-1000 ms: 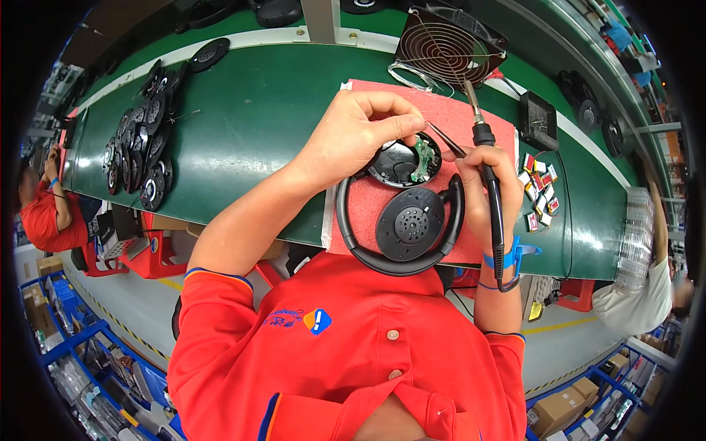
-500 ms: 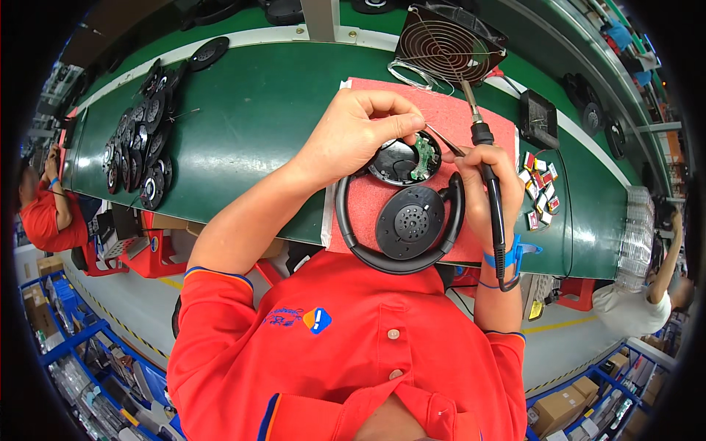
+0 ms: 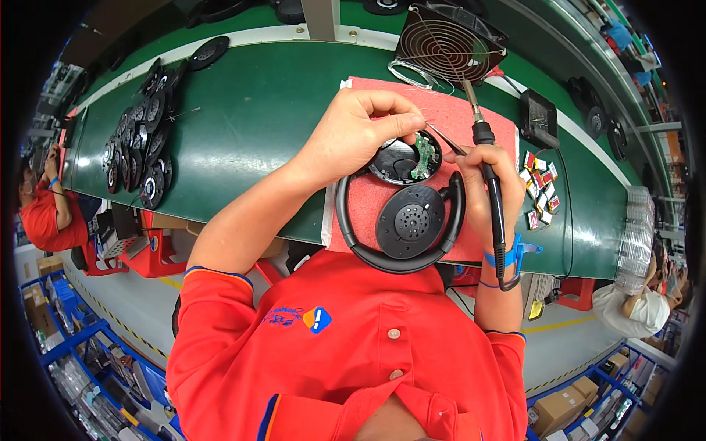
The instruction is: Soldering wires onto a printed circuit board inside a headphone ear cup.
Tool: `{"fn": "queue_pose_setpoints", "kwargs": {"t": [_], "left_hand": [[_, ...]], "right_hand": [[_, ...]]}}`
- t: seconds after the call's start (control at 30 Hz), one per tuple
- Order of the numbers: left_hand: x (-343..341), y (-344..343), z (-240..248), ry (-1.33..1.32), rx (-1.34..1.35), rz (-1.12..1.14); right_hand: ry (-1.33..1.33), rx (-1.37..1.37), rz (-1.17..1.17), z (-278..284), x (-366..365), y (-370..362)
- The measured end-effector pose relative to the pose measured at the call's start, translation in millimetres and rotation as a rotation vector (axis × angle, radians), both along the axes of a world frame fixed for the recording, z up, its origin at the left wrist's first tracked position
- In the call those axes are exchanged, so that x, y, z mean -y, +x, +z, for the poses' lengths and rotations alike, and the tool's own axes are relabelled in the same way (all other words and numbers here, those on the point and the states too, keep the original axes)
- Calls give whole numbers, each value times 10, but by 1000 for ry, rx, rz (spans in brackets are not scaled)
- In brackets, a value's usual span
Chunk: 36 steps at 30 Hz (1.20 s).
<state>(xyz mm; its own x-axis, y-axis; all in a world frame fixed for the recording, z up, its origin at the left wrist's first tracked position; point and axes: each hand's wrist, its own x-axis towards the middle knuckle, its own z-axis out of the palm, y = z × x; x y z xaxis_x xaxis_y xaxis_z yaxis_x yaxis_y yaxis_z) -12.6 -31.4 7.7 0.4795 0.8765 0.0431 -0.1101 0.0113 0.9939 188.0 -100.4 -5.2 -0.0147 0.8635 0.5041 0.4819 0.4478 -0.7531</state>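
Observation:
Over the upper edge of an open headphone earcup, my left hand (image 3: 360,136) is closed in a pinch on what looks like a thin wire (image 3: 432,119). A green circuit board (image 3: 424,156) shows inside the black earcup (image 3: 390,165). My right hand (image 3: 489,176) grips a soldering iron (image 3: 491,191) with a black handle, its metal tip pointing away from me. Tweezers (image 3: 447,140) also sit in that hand, their points close to my left fingertips. Nearer me, the headphones' other earcup (image 3: 410,222) lies with its perforated plate up, inside the curved headband (image 3: 368,257).
A pink foam mat (image 3: 360,209) lies under the work on the green table (image 3: 243,110). A fan (image 3: 445,48) stands behind, beside a black tray (image 3: 540,117). Small battery-like packs (image 3: 540,191) lie right; black speaker plates (image 3: 140,136) pile up left. Co-workers sit either side.
My hands, the tools and the headphones stay almost exactly in place. At the far right, the co-worker in white has lowered a raised arm and shifted posture.

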Motion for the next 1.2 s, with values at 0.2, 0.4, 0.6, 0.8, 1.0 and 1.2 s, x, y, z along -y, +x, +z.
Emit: {"fn": "queue_pose_setpoints", "kwargs": {"t": [0.2, 0.4, 0.6, 0.8, 1.0, 1.2], "left_hand": [[-8, -13, 13, 6, -19, 10], [3, -14, 21, -10, 0, 0], [13, -16, 11, 22, 29, 37], [18, -15, 39, 24, -5, 24], [19, -10, 33, 24, -15, 19], [19, -22, 29, 22, -7, -6]], "right_hand": [[-18, 35, -16, 27, 15, -12], [-3, 28, -19, 11, 18, -13], [99, 67, -1, -13, -2, -41], [71, 35, -53, -67, -4, -2], [119, 38, -33, -63, -20, -12], [129, 52, -26, -38, -13, -22]]}}
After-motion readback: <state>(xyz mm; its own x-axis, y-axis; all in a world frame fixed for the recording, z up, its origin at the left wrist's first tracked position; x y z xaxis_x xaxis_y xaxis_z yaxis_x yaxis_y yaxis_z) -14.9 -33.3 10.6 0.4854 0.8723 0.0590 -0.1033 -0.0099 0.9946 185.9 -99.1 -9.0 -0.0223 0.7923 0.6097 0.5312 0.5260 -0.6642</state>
